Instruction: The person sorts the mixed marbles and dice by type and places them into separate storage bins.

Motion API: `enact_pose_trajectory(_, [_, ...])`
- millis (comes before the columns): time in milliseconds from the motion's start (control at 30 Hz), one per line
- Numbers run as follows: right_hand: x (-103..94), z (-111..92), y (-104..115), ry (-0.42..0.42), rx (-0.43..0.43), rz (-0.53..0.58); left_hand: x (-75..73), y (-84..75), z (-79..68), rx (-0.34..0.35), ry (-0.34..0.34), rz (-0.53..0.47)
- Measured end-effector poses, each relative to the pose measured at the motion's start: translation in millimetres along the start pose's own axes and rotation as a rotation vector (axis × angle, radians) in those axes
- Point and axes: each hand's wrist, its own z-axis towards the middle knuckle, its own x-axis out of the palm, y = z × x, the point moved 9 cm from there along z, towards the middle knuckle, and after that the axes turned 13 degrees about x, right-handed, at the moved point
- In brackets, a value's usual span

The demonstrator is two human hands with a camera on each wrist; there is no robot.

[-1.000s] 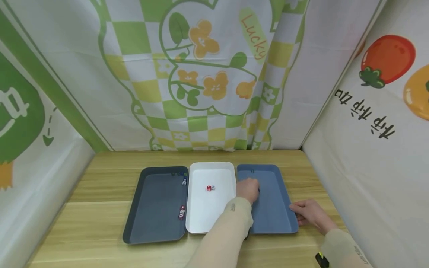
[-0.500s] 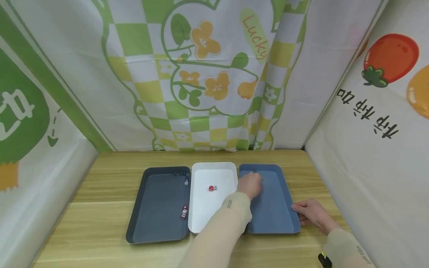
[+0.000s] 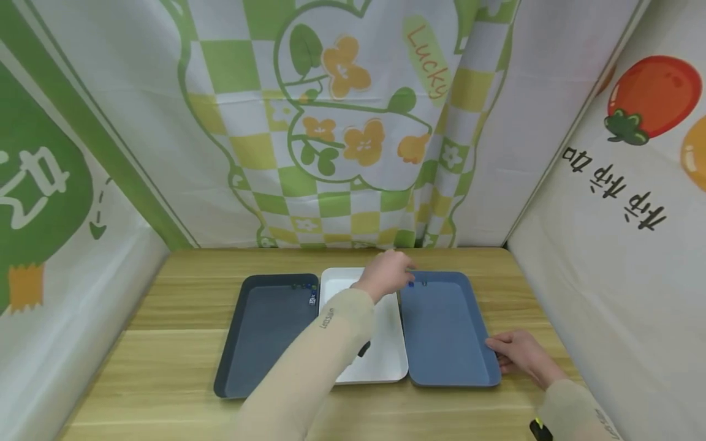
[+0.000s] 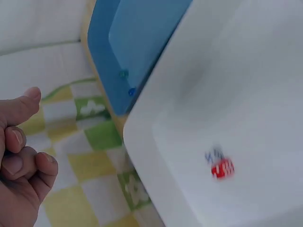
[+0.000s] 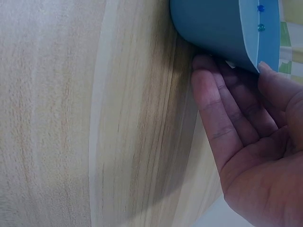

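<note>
Three trays stand side by side on a wooden surface [image 3: 138, 367]: a dark grey tray [image 3: 265, 318] at left, a white tray [image 3: 380, 361] in the middle and a blue tray [image 3: 447, 331] at right. The left hand [image 3: 388, 272], over the far right part of the white tray, is released, its fingers loosely bent around nothing visible. Just beside it, in the far left corner of the blue tray, lie a blue bead [image 4: 132, 91] and a green bead [image 4: 123, 74], near each other. The right hand [image 3: 521, 353] grasps the blue tray's right wall towards its near end, thumb at the rim. The white tray bears a red die [image 4: 222, 168] beside a pale die [image 4: 214, 154], blurred. More small beads [image 3: 303, 286] and a die [image 3: 312, 300] occupy the grey tray's far right corner.
</note>
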Motion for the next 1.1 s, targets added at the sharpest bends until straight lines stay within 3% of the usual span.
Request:
enact_pose_trajectory(133, [0.7,-0.8,0.3,0.002,-0.007,0.005,-21.0,24.8,-23.5,-0.023,-0.006,-0.019])
enact_pose_trajectory(367, [0.8,-0.5,1.8,-0.015,-0.004,-0.011,-50.0,78.7,-74.2,-0.137,-0.064,-0.008])
enact_pose_trajectory(633, [0.8,-0.2,1.6,-0.007,0.004,-0.024,-61.0,136.5,-126.7,-0.251,-0.1,-0.065])
enact_pose_trajectory(833, [0.6,-0.4,0.7,0.001,0.002,-0.016,-62.9,162.1,-151.4,-0.292,-0.089,-0.04])
enact_pose_trajectory(1100, [1.8,0.3,0.3,0.007,0.003,-0.018,-62.7,177.2,-170.8,-0.301,-0.108,0.01])
